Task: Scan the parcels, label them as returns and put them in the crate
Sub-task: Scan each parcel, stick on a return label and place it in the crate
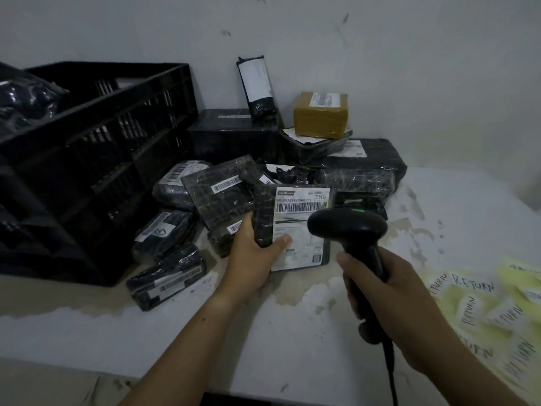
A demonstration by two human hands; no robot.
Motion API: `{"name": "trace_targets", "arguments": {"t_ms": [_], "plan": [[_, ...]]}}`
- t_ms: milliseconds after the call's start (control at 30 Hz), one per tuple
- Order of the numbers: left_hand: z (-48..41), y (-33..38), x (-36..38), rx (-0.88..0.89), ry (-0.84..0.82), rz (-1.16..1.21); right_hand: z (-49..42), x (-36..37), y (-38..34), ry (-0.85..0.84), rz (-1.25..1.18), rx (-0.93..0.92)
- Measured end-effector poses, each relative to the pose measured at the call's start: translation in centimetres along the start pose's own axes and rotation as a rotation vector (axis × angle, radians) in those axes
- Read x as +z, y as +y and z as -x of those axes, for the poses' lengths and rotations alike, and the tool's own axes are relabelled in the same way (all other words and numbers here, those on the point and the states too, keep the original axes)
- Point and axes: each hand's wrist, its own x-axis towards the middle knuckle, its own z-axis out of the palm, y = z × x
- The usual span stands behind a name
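While you're holding the flat black plastic-wrapped parcel (301, 256) up in your left hand (251, 259), thumb lying on its white label & fingers curling round the left edge, your right hand (392, 306) is gripping the black handheld scanner (348, 227) tight by the handle. The scanner's head is sitting just in front of the parcel, low on the label. The barcode (301, 206) is sitting up near the top, so I'm guessing you're needing to tip the nose up a bit. The parcel's long side is running up & away from you. The yellow & white paper RETURN slips (480, 315) are lying on the white table (292, 341) to your right, nearer the scanner hand. The big black plastic crate (117, 95) is standing on your left, nearer the parcel hand. The pile of other black parcels (216, 194) is lying behind, not blocking anything.
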Motion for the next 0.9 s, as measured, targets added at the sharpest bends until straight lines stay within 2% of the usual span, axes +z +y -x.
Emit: {"name": "trace_targets", "arguments": {"t_ms": [167,300,900], "plan": [[0.4,-0.5,-0.1,-0.004,0.025,-0.044,0.7,1.5,0.4,0.026,0.118,-0.114],[0.6,-1.1,0.1,-0.107,0.054,0.083,0.9,1.9,0.6,0.029,0.072,-0.079],[0.1,-2.1,-0.6,-0.123,0.032,0.043,2.9,1.6,0.2,0.012,0.095,-0.076]]}}
